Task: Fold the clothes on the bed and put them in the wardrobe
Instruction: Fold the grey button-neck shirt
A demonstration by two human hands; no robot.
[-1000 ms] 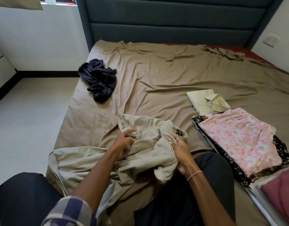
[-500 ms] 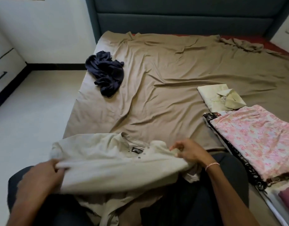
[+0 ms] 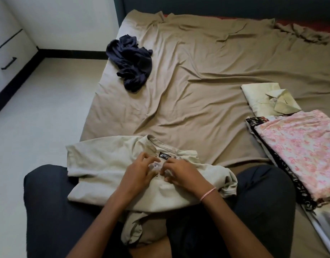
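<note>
Head view: a pale beige shirt (image 3: pixel 104 174) lies at 6 o'clock across the lap and the bed (image 3: pixel 197 81) edge. It is rumpled, with its collar toward 12 and a black label showing. The left hand (image 3: pixel 140 172) and right hand (image 3: pixel 181 172) pinch its button placket.
</note>
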